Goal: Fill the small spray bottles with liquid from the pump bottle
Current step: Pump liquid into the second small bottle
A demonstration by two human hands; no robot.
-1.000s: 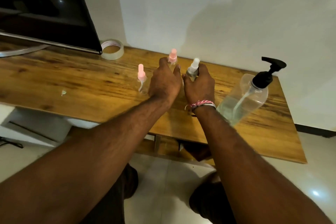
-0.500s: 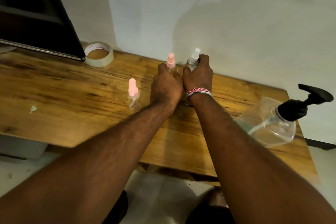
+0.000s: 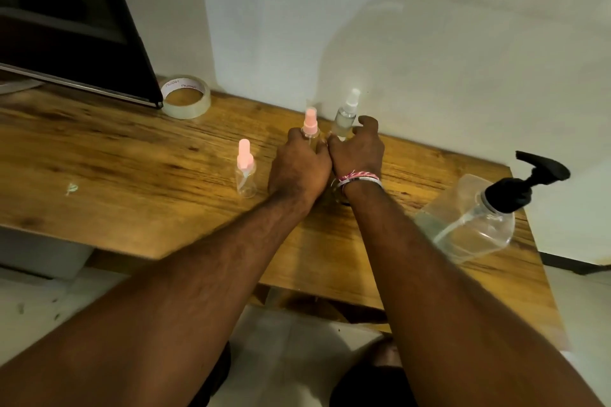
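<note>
Head view, the only one supplied. Both forearms reach from the bottom of the frame to its centre, where the hands meet side by side on a wooden table (image 3: 99,155).

The left hand (image 3: 299,168) is wrapped about the body of a pink-capped spray bottle (image 3: 310,124), of which only the cap and shoulder show above the knuckles; the fingers curl round it in a grasp. The right hand (image 3: 358,152), with a braided band at the wrist, sits just beside a white-capped spray bottle (image 3: 346,116). Its fingers are curled toward that bottle's base, but whether they hold it or have let go cannot be told from here. A second pink-capped spray bottle (image 3: 246,172) stands alone and upright just left of the left hand, and appears empty.

The pump bottle (image 3: 476,225) stands at the right of the frame, well apart from the hands, black pump fitted, part filled with clear liquid.

Judgement: the small bottles are being gathered at the back of the table, presumably to group them before uncapping; all caps remain on, so filling has not begun.

A tape roll (image 3: 186,101) lies at upper left beside a dark monitor (image 3: 66,26).
</note>
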